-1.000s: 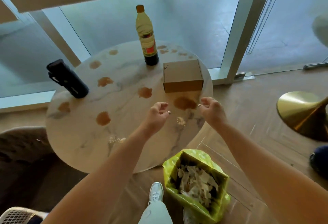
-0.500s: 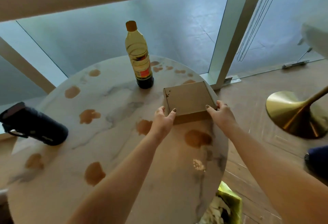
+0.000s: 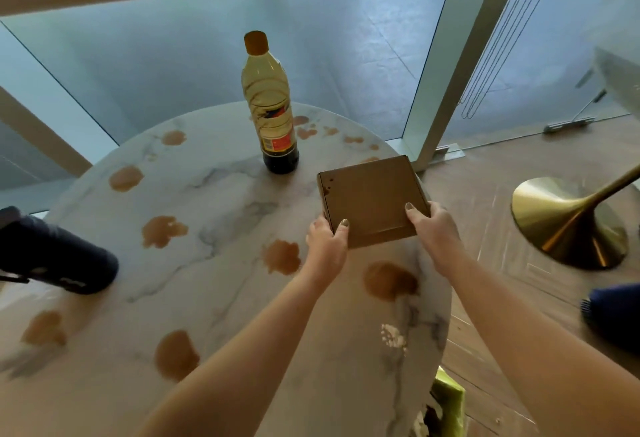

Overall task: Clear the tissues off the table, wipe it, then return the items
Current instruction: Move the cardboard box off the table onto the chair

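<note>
A flat brown cardboard box [image 3: 370, 197] sits at the right side of the round marble table [image 3: 214, 215]. My left hand [image 3: 327, 241] grips its near left corner, thumb on the lid. My right hand [image 3: 433, 225] grips its near right corner the same way. The box looks tilted, its near edge off the tabletop. Brown spill patches [image 3: 389, 280] dot the marble. A small scrap of tissue crumbs [image 3: 393, 334] lies near the table's right edge.
A plastic bottle [image 3: 268, 104] with a brown cap stands behind the box. A dark flask [image 3: 59, 258] lies at the table's left. A green-lined bin [image 3: 448, 402] peeks in below the table edge. A gold stool base [image 3: 571, 222] stands on the wooden floor at right.
Both hands reached forward from above the bin to the box and took hold of its near corners. My view moved closer to the table, and the box's near edge has lifted slightly.
</note>
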The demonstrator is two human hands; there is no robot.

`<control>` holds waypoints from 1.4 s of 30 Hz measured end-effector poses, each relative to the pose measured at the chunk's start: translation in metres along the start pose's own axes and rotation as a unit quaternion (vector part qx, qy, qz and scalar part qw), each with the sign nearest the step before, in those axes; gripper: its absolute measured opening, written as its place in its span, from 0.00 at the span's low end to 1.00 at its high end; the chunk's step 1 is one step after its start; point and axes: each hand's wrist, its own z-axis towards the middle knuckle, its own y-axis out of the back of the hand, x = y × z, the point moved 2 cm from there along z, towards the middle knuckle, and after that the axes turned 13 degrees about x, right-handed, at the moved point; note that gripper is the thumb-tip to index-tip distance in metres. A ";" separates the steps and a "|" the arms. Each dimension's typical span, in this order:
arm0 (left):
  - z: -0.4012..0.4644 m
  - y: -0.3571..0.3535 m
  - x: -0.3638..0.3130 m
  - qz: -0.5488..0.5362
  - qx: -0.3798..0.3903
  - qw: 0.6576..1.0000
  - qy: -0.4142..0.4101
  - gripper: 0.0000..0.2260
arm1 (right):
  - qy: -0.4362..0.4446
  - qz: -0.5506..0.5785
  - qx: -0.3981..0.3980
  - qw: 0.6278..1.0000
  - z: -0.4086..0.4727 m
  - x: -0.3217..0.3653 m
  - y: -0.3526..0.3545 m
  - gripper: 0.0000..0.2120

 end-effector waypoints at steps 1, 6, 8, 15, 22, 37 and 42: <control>-0.006 0.000 -0.001 -0.003 -0.012 1.000 0.001 0.19 | 0.011 0.005 0.004 1.000 -0.004 0.003 0.001 0.16; -0.051 0.007 -0.010 -0.044 -0.087 0.995 -0.022 0.22 | 0.067 -0.024 0.041 0.997 -0.032 0.025 0.001 0.15; -0.074 0.009 -0.008 -0.065 -0.119 0.991 -0.019 0.21 | 0.092 -0.030 0.066 0.993 -0.048 0.032 -0.003 0.13; -0.180 0.032 0.010 -0.086 -0.271 0.959 -0.008 0.20 | 0.157 -0.046 0.196 0.967 -0.114 0.046 -0.045 0.14; -0.304 0.060 0.056 -0.137 -0.394 0.908 0.026 0.05 | 0.195 -0.106 0.347 0.911 -0.187 0.057 -0.136 0.13; -0.495 0.116 0.215 -0.251 -0.558 0.775 0.157 0.15 | 0.208 -0.233 0.580 0.753 -0.361 0.028 -0.344 0.20; -0.499 0.155 0.277 -0.280 -0.526 0.785 0.167 0.11 | 0.194 -0.269 0.573 0.750 -0.371 0.010 -0.418 0.18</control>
